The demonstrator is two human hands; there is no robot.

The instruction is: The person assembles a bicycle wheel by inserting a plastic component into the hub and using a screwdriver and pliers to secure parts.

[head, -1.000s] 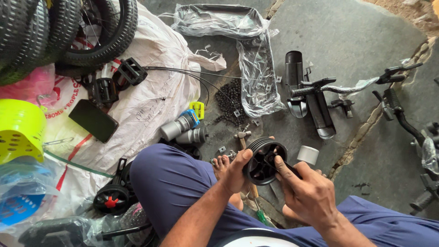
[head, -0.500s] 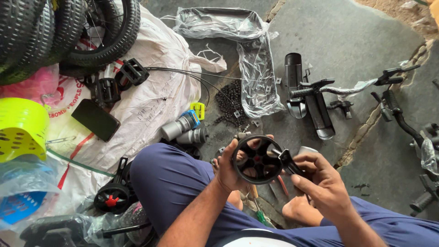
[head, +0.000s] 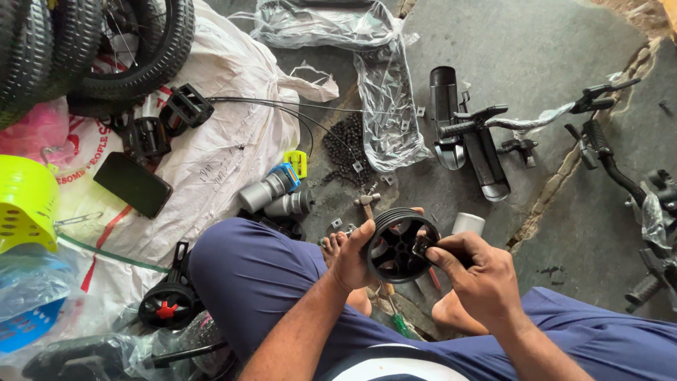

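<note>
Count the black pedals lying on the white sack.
2. One pedal lies at the sack's upper middle beside the tyres; the other pedal sits just left and below it, above the phone. More may be hidden under bags.

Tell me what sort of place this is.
Probably a bicycle repair or assembly spot on a bare stone floor. Tyres, pedals and a chain lie around, and the left hand and right hand hold a small black wheel.
</note>
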